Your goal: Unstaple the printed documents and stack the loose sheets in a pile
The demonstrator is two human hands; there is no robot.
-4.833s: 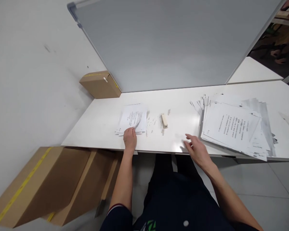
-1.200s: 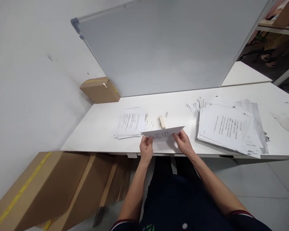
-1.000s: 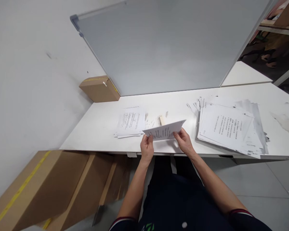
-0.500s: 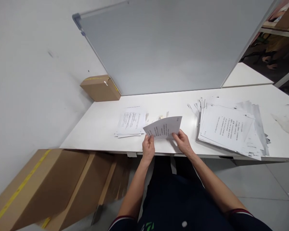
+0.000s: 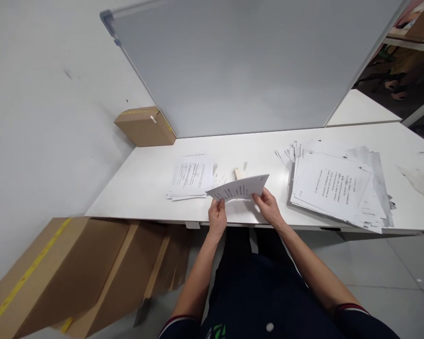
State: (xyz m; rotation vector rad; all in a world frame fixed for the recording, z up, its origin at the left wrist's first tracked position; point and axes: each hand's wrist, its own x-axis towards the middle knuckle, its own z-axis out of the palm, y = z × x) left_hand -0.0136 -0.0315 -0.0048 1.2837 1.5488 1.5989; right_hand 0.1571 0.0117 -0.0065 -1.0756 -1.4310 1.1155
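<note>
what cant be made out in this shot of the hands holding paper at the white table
All in the head view:
- Small cream object: its near end is hidden behind the held paper.
- Held paper: one sheet or several, its edge is too fine to tell.
- Print on the right-hand pile: too small and blurred to read.
- Whiteboard: its top is cut off by the upper picture edge.

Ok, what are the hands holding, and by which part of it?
Printed paper: the left hand grips its lower edge at the left, the right hand its lower edge toward the right. Whether one sheet or several cannot be told.
</note>
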